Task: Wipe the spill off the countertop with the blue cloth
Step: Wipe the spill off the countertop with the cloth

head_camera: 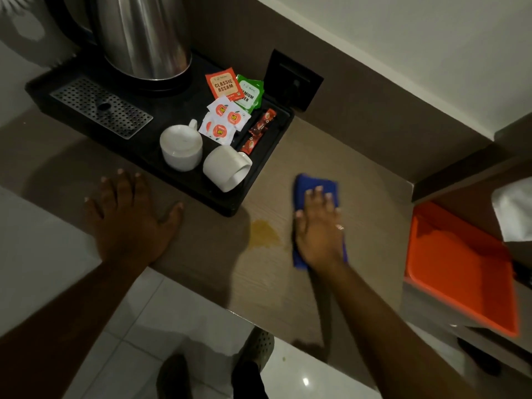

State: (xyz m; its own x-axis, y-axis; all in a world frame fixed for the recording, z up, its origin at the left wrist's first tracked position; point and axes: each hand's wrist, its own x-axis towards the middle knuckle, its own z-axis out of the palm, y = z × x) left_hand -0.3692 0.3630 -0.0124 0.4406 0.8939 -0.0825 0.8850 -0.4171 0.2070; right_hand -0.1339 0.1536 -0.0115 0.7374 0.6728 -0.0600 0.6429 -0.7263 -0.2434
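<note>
Now the right hand (318, 228) lies flat on the blue cloth (316, 189), with its fingers spread wide and pressing down. Its grip is open and flat, not curled around anything. The cloth sits on the brown tabletop (331, 151) and pokes out past the fingertips and beside the wrist.

Just to the left of that hand is the spill (263, 234). It is a small yellow puddle on the tabletop. The cloth is close beside the puddle, but whether its edge touches the puddle cannot be told.

The left hand (131, 218) rests flat near the front edge of the tabletop, well to the left of the puddle. Its fingers are spread too, so its grip is open and holds nothing.

Past the fingertips of the left hand sits a black tray (230, 207). Two white cups are in it. One cup (180, 147) stands upside down, and the other cup (226, 168) lies on its side with its mouth facing the front of the tray. Behind the cups are little tea packets (225, 87) in orange, green and white, and some thin dark red sticks. A shiny metal kettle (144, 36) stands at the back of the tray, next to a metal grid with holes.

Far to the right of the cloth hand is an orange tray (460, 269). White floor tiles (161, 312) show below.
</note>
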